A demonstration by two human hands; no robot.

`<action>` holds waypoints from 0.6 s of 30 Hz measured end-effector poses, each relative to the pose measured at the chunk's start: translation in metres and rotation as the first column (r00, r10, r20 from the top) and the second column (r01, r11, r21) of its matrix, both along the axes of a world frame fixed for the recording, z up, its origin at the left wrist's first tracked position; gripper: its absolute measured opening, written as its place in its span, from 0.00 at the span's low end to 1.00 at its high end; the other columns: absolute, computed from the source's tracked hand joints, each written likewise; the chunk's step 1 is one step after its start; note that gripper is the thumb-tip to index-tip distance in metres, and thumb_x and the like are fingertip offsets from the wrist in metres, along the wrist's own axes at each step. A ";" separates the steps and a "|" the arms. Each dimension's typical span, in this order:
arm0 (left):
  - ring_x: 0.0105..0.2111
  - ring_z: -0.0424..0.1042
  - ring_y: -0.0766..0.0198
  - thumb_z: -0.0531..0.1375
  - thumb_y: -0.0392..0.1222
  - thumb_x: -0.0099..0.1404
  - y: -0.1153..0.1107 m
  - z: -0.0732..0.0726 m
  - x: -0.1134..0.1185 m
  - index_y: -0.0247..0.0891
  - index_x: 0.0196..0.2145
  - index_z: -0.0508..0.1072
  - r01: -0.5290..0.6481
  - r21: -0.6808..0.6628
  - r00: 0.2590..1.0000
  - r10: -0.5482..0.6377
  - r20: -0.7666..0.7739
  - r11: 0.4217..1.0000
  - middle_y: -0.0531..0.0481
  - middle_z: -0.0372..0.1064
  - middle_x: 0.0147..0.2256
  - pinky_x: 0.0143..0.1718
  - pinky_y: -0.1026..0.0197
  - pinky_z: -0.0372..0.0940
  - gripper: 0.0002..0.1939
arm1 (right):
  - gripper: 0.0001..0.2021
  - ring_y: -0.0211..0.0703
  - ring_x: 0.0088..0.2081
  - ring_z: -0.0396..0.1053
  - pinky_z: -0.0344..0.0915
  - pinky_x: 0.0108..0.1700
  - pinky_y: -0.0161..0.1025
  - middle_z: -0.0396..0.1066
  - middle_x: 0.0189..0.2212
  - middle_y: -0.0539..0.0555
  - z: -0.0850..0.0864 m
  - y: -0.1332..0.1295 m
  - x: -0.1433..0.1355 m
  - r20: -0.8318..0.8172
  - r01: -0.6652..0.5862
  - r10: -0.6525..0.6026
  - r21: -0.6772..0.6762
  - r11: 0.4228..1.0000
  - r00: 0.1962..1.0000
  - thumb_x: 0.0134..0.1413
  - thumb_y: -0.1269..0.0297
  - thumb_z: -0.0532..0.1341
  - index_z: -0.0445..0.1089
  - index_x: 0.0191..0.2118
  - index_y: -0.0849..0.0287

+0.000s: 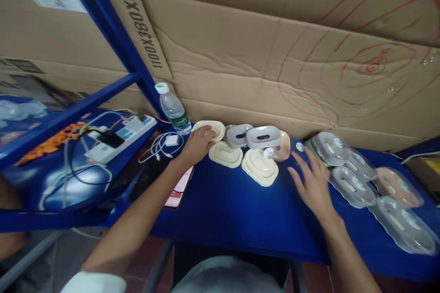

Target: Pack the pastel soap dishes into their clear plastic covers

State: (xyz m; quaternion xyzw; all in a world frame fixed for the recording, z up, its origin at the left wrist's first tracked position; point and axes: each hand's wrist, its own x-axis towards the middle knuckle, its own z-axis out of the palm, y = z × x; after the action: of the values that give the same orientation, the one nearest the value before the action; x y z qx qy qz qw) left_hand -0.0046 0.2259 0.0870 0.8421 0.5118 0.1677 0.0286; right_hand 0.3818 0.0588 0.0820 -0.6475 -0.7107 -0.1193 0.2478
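Note:
My left hand reaches to the back of the table, its fingers over a cream oval dish that looks like part of a soap dish; the fingertips seem to grip it. Just in front lies another cream dish, with a stack of cream dishes to its right. Behind these sit two grey slotted dishes and a peach one. Spread and empty, my right hand hovers over the blue table, close to a round white sticker. Another round sticker lies by the cream stack.
Several wrapped soap dishes with round labels fill the right side. A water bottle, a white charger with cable and a phone are at left. Beyond the blue frame lies a power strip. Cardboard walls the back.

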 end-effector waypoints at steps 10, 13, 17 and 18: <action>0.67 0.62 0.32 0.57 0.38 0.75 -0.039 -0.002 0.010 0.35 0.64 0.71 -0.137 0.103 0.988 0.144 -0.054 0.985 0.28 0.60 0.68 0.68 0.24 0.49 0.22 | 0.37 0.83 0.68 0.61 0.59 0.60 0.78 0.56 0.73 0.75 -0.045 -0.100 0.080 0.041 0.544 -0.546 0.049 0.838 0.837 0.70 0.41 0.57 0.58 0.75 0.57; 0.63 0.69 0.37 0.58 0.42 0.76 -0.095 -0.009 0.020 0.39 0.61 0.73 -0.126 0.100 0.990 0.118 0.079 0.987 0.32 0.65 0.66 0.66 0.28 0.58 0.19 | 0.33 0.83 0.64 0.63 0.58 0.57 0.82 0.68 0.65 0.72 -0.054 -0.103 0.066 -0.009 0.577 -0.578 0.074 0.814 0.816 0.68 0.43 0.59 0.65 0.72 0.54; 0.62 0.70 0.49 0.58 0.36 0.76 -0.174 -0.029 0.052 0.46 0.58 0.74 0.069 0.030 0.943 -0.075 0.325 0.997 0.41 0.69 0.62 0.66 0.38 0.63 0.16 | 0.28 0.75 0.58 0.68 0.65 0.57 0.73 0.71 0.56 0.70 -0.052 -0.111 0.048 -0.108 0.509 -0.500 0.082 0.857 0.859 0.65 0.43 0.64 0.76 0.62 0.56; 0.62 0.70 0.52 0.58 0.35 0.76 -0.190 -0.032 0.062 0.47 0.58 0.74 0.126 -0.019 0.920 -0.110 0.377 0.992 0.42 0.70 0.62 0.65 0.41 0.65 0.16 | 0.28 0.73 0.59 0.68 0.67 0.57 0.70 0.70 0.56 0.70 -0.049 -0.113 0.044 -0.138 0.466 -0.454 0.069 0.882 0.880 0.65 0.42 0.65 0.77 0.61 0.57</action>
State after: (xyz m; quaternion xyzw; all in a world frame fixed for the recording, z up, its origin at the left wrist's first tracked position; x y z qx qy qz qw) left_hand 0.0573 0.0354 0.0547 0.8230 0.4487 0.3124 0.1539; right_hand 0.4260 -0.0542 0.0327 -0.7904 -0.5136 -0.1719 0.2861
